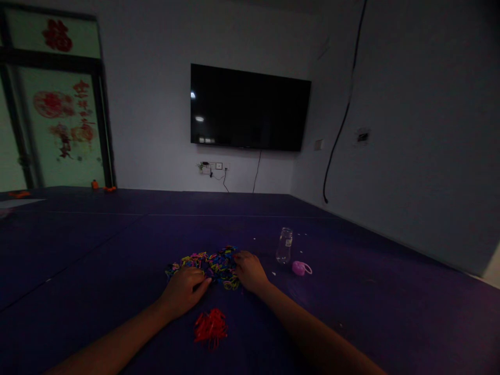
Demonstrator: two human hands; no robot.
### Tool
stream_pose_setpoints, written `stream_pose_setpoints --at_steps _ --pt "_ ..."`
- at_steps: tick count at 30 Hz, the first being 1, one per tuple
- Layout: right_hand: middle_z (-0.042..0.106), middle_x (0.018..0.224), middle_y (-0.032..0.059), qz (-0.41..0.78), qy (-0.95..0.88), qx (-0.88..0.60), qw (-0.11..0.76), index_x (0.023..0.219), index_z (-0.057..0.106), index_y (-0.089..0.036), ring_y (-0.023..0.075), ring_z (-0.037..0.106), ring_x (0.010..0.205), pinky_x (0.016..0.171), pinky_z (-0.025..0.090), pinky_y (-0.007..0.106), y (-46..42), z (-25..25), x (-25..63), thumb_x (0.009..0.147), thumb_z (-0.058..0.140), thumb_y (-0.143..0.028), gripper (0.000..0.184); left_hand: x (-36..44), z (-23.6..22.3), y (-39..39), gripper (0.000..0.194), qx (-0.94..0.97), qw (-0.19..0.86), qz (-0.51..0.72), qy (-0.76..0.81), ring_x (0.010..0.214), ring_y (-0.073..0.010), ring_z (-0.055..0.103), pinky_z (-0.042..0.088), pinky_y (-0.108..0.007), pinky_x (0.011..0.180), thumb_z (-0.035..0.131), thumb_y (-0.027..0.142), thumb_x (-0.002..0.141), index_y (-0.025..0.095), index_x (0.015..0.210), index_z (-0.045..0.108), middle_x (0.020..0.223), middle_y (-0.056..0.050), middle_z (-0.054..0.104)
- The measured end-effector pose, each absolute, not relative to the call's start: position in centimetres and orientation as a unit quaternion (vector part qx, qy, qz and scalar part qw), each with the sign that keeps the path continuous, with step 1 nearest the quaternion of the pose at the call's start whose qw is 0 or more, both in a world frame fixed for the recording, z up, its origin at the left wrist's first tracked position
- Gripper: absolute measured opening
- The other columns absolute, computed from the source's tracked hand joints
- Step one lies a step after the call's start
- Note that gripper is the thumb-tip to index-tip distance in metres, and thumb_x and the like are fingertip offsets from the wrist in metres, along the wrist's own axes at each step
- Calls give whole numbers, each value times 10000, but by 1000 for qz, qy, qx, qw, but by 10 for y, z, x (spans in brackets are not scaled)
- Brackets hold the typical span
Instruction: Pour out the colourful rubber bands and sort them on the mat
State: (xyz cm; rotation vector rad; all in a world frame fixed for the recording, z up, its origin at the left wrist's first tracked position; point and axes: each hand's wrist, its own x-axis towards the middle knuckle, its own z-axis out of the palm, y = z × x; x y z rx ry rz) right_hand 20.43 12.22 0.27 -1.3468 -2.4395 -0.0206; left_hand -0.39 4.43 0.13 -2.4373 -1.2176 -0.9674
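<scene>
A pile of mixed-colour rubber bands (213,263) lies on the dark purple surface (117,250) in front of me. My left hand (184,290) rests at the pile's near left edge, fingers curled and pinched against the bands. My right hand (249,271) sits on the pile's right side, fingers bent down into the bands. What either hand holds is too small and dark to make out. A separate small heap of red rubber bands (210,326) lies nearer to me, between my forearms.
A clear bottle (284,245) stands to the right of the pile, with its pink cap (300,268) lying beside it. A black TV (248,107) hangs on the far wall. A door with red decorations (58,120) is at the left. The room is dim.
</scene>
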Motion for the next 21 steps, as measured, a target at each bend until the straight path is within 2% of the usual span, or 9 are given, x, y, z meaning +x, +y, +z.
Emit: stream_pose_setpoints --at_steps 10,13,16,18,21 --pt "635 1156 89 -7 -852 -485 194 1054 670 -152 197 536 1109 966 347 270 124 2 204 782 415 -71 381 -5 0 45 434 -837 120 -327 -421 549 -150 545 376 -262 562 360 282 929 190 535 518 526 -10 536" --pt "630 1169 86 -14 -847 -476 236 1078 660 -138 178 545 1093 955 356 251 120 6 207 784 389 -50 409 -4 0 45 439 -837 120 -329 -421 550 -151 543 371 -264 560 358 292 932 190 533 510 523 -8 529" --pt "625 1184 80 -45 -851 -413 321 1098 650 -160 185 546 1085 954 362 287 108 8 206 784 399 -68 413 -4 0 46 457 -838 118 -331 -417 542 -151 533 362 -268 553 342 312 941 190 530 501 517 -8 520" --pt "643 1147 80 -68 -872 -344 342 1066 658 -180 200 561 1049 928 378 323 96 7 201 774 422 -91 387 -5 1 45 477 -836 110 -337 -418 542 -152 527 359 -272 552 309 330 953 190 538 498 524 -12 526" --pt "688 982 69 -98 -902 -228 352 919 671 -200 189 602 878 789 427 319 78 1 189 749 427 -123 306 -8 3 43 502 -828 80 -353 -429 578 -161 541 372 -279 575 237 345 971 192 579 510 566 -20 559"
